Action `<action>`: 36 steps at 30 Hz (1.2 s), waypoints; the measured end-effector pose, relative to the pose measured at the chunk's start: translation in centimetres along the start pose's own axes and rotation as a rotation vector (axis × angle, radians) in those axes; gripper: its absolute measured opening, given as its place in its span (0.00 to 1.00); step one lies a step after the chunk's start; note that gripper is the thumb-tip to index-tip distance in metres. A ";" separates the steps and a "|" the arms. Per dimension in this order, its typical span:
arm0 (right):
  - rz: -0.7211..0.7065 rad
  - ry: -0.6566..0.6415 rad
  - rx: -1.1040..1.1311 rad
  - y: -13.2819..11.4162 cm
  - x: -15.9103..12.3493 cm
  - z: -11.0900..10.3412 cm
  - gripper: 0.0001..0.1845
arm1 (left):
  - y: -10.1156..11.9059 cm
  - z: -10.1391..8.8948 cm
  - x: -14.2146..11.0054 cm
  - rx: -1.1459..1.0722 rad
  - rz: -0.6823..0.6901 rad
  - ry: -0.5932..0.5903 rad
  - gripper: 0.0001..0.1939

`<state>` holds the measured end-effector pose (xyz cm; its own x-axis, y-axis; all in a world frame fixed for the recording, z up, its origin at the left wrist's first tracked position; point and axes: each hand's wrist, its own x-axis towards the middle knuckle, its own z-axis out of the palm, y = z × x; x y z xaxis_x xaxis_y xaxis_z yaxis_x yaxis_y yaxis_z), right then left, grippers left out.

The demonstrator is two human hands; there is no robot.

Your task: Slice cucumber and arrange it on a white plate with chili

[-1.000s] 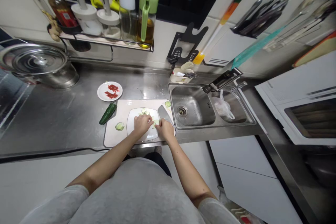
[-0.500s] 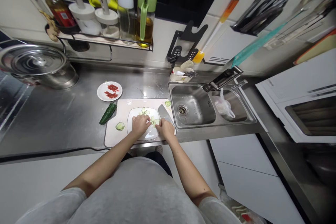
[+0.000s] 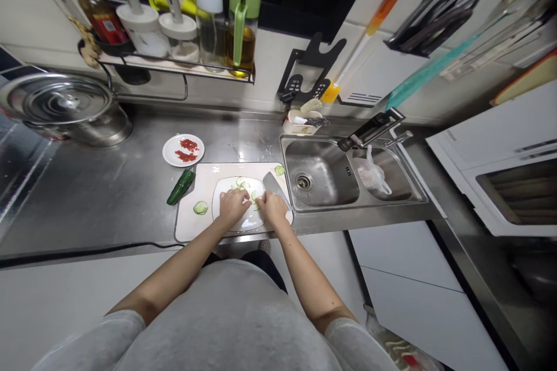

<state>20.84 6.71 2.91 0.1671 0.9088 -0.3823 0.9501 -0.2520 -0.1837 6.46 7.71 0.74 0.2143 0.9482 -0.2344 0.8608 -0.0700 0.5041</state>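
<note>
A squarish white plate (image 3: 221,203) rests on a pale cutting board (image 3: 187,223), with several thin cucumber slices (image 3: 242,184) on its far part. Over the plate's left half is my left hand (image 3: 234,207), fingers curled and thumb drawn in; what they may hold is too small to make out. From the right, my right hand (image 3: 273,211) pinches the edge of a cucumber slice (image 3: 255,197) between the two hands. Just beyond the right hand a knife (image 3: 272,182) lies flat on the board, its handle hidden. Cucumber end pieces (image 3: 201,207) sit at the board's left and far right corner.
Left of the board lies a dark green cucumber piece (image 3: 181,186), near a small round plate (image 3: 167,153) of chopped red bits. A double sink (image 3: 319,177) adjoins on the right. A lidded steel pot (image 3: 100,130) stands far left, and a bottle rack (image 3: 174,64) hangs behind.
My right hand has shifted very slightly left, toward the slice between the hands. My left hand stays nearly still. The whole view has moved a little.
</note>
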 end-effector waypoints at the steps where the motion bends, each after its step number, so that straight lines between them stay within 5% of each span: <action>1: 0.000 -0.002 -0.004 -0.1 0.1 0.0 0.14 | 0.0 0.0 0.0 0.001 -0.001 0.002 0.08; 21: 0.086 0.061 0.099 1.7 -0.2 -1.1 0.15 | -0.5 -1.1 -2.0 -0.065 -0.020 0.045 0.10; 27: 0.122 0.062 0.132 3.1 -0.6 -1.5 0.15 | -3.8 -2.2 -6.0 -0.132 -0.045 0.147 0.10; 36: 0.105 0.046 0.121 3.1 -1.2 -0.2 0.14 | -9.1 -4.1 -9.3 -0.116 -0.266 0.222 0.13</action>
<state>23.63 4.94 2.97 0.2780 0.8892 -0.3634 0.8889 -0.3815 -0.2535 -5.24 0.83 1.73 -0.1262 0.9736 -0.1904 0.8120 0.2117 0.5439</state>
